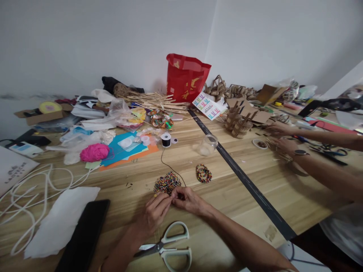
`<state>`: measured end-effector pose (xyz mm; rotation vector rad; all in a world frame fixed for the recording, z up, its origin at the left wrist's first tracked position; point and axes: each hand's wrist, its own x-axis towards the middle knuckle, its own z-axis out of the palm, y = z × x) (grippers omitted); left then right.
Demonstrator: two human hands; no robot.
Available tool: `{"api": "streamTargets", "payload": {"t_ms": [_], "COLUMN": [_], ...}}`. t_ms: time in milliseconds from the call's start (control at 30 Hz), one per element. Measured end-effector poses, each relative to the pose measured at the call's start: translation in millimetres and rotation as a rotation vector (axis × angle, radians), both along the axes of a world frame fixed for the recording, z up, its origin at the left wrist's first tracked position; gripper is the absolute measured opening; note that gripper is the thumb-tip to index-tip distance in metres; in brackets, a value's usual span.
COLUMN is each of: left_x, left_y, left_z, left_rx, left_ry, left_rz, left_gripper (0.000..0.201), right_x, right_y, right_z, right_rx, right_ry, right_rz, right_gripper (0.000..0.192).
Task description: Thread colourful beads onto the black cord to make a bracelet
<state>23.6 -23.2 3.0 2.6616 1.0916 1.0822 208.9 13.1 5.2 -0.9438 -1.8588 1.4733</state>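
Note:
My left hand [155, 210] and my right hand [188, 200] meet fingertip to fingertip just in front of a heap of small multicoloured beads [167, 183]. Both are closed in a pinch. A thin black cord [172, 170] runs from a white-rimmed spool [166, 140] down to my right hand, which grips it. What my left fingers pinch is too small to make out. Two finished-looking bead bracelets [203, 173] lie to the right of the heap. White-handled scissors [167, 247] rest on the table below my hands, between my forearms.
A clear jar [208, 145] stands near the dark strip [241, 173] across the table. A black phone [85, 234], white paper [64, 215] and white cable [31, 211] lie left. Pink yarn [95, 152] and a red bag [185, 77] are farther back. A co-worker's hands [282, 138] work at right.

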Motion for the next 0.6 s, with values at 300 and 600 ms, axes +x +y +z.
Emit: {"api": "streamTargets", "payload": {"t_ms": [300,600], "left_x": [4,2], "left_y": [3,6], "left_z": [1.8,-0.4], "left_rx": [-0.025,-0.141], "left_ry": [-0.124,-0.182], "left_rz": [0.036,0.037], "left_gripper": [0.017,0.015], "right_x": [-1,-2], "right_y": [-2,-5], "right_z": [2.4,8.6], "right_rx": [0.131,0.288], "right_ry": [-0.14,-0.167], "right_rz": [-0.028,-0.04], "right_gripper": [0.003,0.005]}}
